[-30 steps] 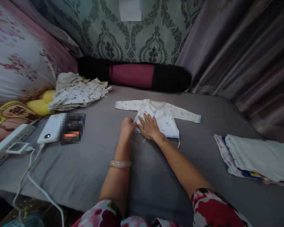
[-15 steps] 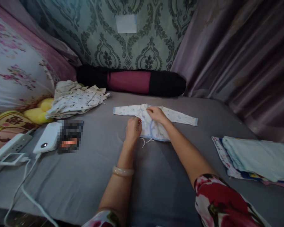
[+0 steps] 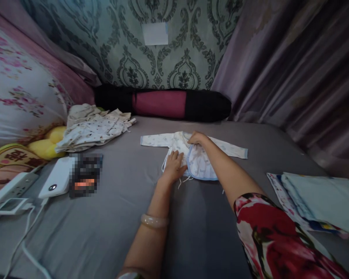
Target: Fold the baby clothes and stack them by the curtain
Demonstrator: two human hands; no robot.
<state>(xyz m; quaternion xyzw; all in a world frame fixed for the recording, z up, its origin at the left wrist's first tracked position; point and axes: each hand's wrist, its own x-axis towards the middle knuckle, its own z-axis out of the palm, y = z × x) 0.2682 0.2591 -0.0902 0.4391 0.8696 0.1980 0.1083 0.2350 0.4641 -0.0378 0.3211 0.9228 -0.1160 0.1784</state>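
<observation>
A small white baby shirt (image 3: 202,166) with a pale blue print and blue trim lies spread on the grey bed sheet, both sleeves stretched out sideways. White tie strings hang from its hem and left side. My left hand (image 3: 173,167) rests on the lower left of the shirt, fingers spread. Near the neckline, my right hand (image 3: 198,138) has its fingers pinched on the edge of the shirt's front flap, which shows a curved blue border. Part of the right sleeve's shoulder is hidden behind my right hand and forearm.
Folded clothes (image 3: 317,201) are stacked at the right. On the left lie crumpled spotted clothes (image 3: 95,126), a white power bank (image 3: 58,178), a blurred-out dark object (image 3: 85,174) and a power strip (image 3: 13,193) with cables. A black and maroon bolster (image 3: 159,104) lies against the wall.
My right hand has moved from lying flat on the shirt to pinching its front edge near the neckline. My left hand has gone from closed at the side to flat on the shirt.
</observation>
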